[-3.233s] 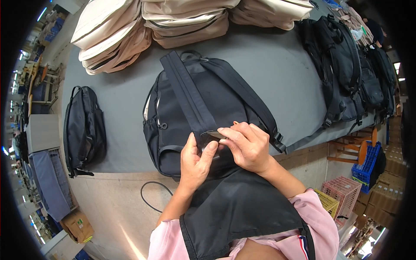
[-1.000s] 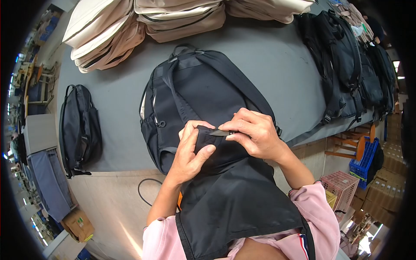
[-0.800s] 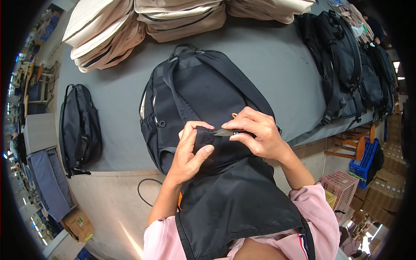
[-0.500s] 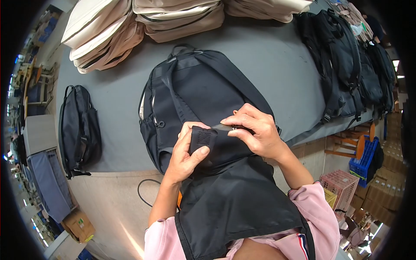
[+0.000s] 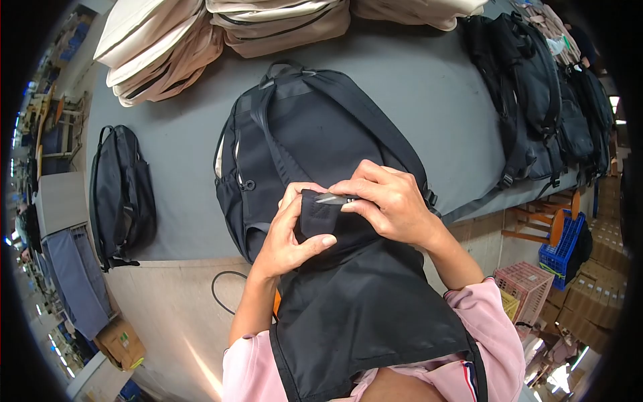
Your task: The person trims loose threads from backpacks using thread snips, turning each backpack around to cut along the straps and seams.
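A black backpack (image 5: 321, 127) lies on the table in front of me, its shoulder straps facing up. My left hand (image 5: 282, 242) is closed on a black strap end (image 5: 317, 218) with a stitched patch, held up over the lower part of the bag. Pinched in my right hand (image 5: 400, 204) is a pair of thread snips (image 5: 331, 199); their metal blades lie against the top of the strap end. My right fingers cover most of the handles.
The grey table (image 5: 194, 161) bears stacked beige bags (image 5: 281, 30) at the far side. A small black bag (image 5: 122, 194) sits on the left, and several black backpacks (image 5: 536, 94) are on the right. Crates, including a blue crate (image 5: 561, 244), stand beyond the table's right side.
My right hand has moved slightly left and the snips' blades now lie across the strap end. My left thumb has shifted a little right and down.
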The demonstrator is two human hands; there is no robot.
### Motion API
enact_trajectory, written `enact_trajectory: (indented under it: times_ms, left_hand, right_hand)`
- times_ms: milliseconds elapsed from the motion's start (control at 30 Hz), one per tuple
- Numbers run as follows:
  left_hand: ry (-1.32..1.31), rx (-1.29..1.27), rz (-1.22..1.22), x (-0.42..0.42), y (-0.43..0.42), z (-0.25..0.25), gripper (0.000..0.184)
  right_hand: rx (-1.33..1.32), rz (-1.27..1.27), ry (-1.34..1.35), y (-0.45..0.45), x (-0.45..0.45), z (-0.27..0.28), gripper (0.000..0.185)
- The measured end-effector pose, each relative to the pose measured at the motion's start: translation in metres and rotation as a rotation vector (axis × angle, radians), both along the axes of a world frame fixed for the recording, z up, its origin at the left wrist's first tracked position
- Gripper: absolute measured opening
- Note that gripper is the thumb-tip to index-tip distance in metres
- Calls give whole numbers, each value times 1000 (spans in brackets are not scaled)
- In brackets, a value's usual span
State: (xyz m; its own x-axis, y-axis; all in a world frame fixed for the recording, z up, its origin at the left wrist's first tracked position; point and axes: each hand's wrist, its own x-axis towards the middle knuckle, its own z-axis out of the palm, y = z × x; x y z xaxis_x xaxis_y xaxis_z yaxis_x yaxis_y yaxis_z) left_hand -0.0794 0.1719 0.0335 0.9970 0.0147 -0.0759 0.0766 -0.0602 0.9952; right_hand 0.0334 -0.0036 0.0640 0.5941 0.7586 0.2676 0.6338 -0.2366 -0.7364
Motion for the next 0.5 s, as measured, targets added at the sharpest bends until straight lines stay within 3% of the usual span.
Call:
enact_trajectory:
  times_ms: [233, 333, 367, 400, 500]
  left_hand:
    - [11, -125, 28, 2, -1, 0, 58]
    - [-107, 305, 26, 6, -1, 8, 61]
    - [-224, 596, 66, 8, -5, 15, 58]
    - [-283, 702, 105, 13, -10, 20, 52]
    - [-402, 906, 171, 35, -22, 14, 47]
  right_hand:
    - [43, -100, 129, -1, 0, -10, 19]
    - [158, -169, 245, -8, -1, -7, 18]
    - [228, -194, 296, -9, -4, -5, 18]
    - [369, -202, 387, -7, -10, -3, 19]
    - [245, -219, 540, 0, -13, -3, 23]
